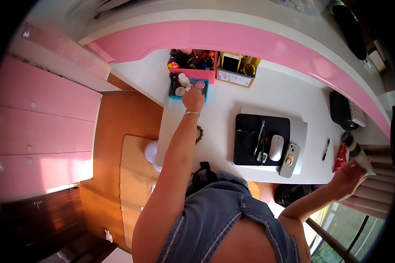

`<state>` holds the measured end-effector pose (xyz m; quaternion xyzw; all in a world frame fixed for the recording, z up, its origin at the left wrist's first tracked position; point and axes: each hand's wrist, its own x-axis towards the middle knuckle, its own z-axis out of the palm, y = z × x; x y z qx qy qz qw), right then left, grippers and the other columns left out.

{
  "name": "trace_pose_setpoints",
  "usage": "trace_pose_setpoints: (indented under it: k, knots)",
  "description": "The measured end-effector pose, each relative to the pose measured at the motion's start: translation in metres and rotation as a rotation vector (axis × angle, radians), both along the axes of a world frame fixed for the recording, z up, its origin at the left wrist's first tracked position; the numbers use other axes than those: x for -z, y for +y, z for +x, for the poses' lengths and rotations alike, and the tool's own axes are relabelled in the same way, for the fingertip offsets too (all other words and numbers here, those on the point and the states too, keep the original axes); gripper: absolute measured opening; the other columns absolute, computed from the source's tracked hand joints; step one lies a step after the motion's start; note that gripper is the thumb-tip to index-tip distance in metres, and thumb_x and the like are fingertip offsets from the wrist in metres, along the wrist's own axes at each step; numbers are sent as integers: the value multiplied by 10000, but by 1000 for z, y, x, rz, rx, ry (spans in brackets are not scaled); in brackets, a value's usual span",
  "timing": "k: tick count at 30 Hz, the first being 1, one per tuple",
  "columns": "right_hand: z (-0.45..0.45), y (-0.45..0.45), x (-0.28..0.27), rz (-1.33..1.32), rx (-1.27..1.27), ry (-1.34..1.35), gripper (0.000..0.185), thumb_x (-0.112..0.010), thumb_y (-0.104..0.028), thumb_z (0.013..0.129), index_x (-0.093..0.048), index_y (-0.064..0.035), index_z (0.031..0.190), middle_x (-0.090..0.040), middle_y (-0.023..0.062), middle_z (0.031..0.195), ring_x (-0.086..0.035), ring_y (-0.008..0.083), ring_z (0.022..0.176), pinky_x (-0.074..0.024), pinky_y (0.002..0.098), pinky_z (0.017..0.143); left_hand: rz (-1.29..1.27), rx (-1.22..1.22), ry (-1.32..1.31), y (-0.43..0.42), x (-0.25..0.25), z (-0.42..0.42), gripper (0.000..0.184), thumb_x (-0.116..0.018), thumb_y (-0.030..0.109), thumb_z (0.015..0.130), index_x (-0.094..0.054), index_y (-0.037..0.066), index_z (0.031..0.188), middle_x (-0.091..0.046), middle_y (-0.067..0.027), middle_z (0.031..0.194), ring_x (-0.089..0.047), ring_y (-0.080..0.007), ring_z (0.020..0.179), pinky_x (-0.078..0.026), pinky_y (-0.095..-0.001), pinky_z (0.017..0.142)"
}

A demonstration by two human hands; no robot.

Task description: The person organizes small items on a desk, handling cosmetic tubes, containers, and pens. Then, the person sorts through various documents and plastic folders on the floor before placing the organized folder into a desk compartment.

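My left hand [193, 100], with a bracelet on its wrist, reaches into a small blue box [207, 97] on the desk. Its fingers are closed among small cosmetic jars, and whatever they pinch is hidden. A white jar [180, 91], a white bottle [183, 79] and a pink-lidded jar [200, 85] sit around the fingertips. Far to the right, my right hand [347, 179] is raised at the desk's edge, wrapped round a pale squeeze tube [365, 162] with a black cap.
Behind the blue box stand a red box [202, 75] of pens and a cardboard box [237, 78] holding a yellow-cased phone. A black mat [243, 149] bears pens and a white mouse [276, 148]; a phone [289, 161] lies beside it. A pink-edged shelf [250, 37] overhangs the desk.
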<state>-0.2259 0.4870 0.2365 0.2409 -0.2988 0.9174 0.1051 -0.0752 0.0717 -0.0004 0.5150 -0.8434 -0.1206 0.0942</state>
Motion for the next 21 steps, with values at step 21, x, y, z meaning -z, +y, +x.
trace_pose_setpoints:
  k: [21]
  knots:
    - [27, -170, 118, 614, -538, -409, 191, -554, -48, 839, -516, -46, 1026, -587, 98, 1031, -573, 170, 942, -490, 327, 839, 14, -52, -80, -10, 13, 13, 293, -533, 316, 802, -647, 51, 750, -638, -127, 747, -621, -292, 724, -492, -402, 593]
